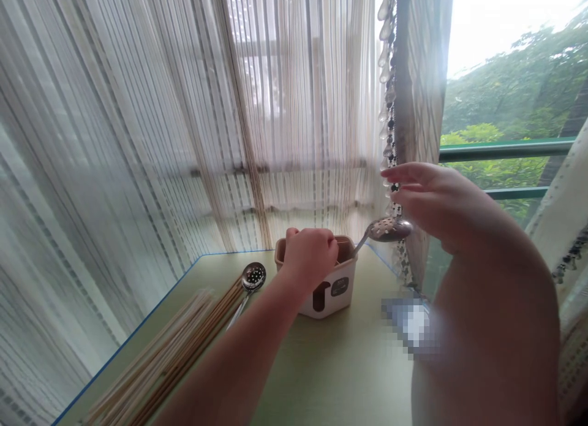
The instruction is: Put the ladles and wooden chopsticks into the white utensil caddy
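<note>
Seen from the head camera, a slotted ladle (389, 229) leans out of a white-and-brown utensil holder (342, 302) on a pale green table (321, 377), its handle inside and its perforated bowl above and beyond the rim. The left hand (309, 257) is curled over the holder's opening, fingers bent down; whether it grips anything cannot be told. The right hand (434, 199) is raised beside the ladle's bowl, fingers loosely extended and part-way open, with nothing visible in its grasp. A second ladle (253, 277) lies on the table, next to brown sticks (209, 328) and pale sticks (160, 352). The work looks only partly done: one ladle is in the holder, while the other and both groups of sticks lie outside it. The holder's contents are mostly hidden.
</note>
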`<state>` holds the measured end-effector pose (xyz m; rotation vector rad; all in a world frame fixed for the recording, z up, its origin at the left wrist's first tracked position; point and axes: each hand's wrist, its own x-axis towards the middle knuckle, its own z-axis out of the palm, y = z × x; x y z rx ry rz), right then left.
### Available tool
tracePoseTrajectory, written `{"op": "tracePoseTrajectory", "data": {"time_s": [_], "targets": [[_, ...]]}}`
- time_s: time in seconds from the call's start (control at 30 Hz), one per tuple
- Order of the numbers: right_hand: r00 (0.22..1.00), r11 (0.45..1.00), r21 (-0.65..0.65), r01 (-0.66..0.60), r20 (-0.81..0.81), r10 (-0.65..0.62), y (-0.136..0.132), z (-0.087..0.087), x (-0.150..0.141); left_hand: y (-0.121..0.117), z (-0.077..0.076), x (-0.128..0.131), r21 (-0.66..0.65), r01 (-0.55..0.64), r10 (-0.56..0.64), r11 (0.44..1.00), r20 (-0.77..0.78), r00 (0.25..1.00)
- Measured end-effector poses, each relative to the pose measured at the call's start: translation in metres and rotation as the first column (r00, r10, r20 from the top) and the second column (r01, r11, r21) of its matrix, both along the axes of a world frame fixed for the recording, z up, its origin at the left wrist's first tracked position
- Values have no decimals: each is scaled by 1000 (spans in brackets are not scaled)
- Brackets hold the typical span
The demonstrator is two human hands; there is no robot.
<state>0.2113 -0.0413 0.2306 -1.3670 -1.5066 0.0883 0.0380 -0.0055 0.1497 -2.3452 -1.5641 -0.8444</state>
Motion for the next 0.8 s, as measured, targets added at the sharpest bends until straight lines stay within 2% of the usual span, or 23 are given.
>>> {"op": "tracePoseTrajectory", "data": {"time_s": [0.23, 0.33, 0.4, 0.5, 0.6, 0.63, 0.67, 0.73, 0.8], "targets": [[995, 993, 101, 68, -73, -61, -13, 2, 8, -27, 18, -17, 11, -110, 110, 994, 33, 993], [995, 984, 180, 6, -99, 12, -12, 0, 1, -37, 15, -38, 52, -154, 147, 987, 128, 981], [989, 971, 238, -35, -131, 68, -14, 1, -9, -40, 4, -59, 133, -216, 181, 967, 237, 954], [981, 939, 337, -72, -149, 128, -26, 4, -33, -40, -26, -103, 189, -317, 228, 930, 381, 896], [918, 835, 485, -262, -143, 370, -45, 1, -65, -37, -61, -149, 156, -459, 332, 874, 499, 801], [869, 784, 514, -348, -137, 475, -51, -6, -77, -35, -71, -160, 123, -500, 378, 857, 509, 773], [826, 771, 474, -425, -145, 545, -56, -16, -91, -34, -79, -169, 66, -526, 426, 848, 504, 751], [795, 802, 355, -481, -211, 570, -58, -50, -117, -31, -91, -178, 4, -529, 457, 849, 497, 738], [825, 839, 260, -478, -195, 530, -48, -97, -141, -30, -96, -178, -56, -535, 494, 843, 475, 728]]}}
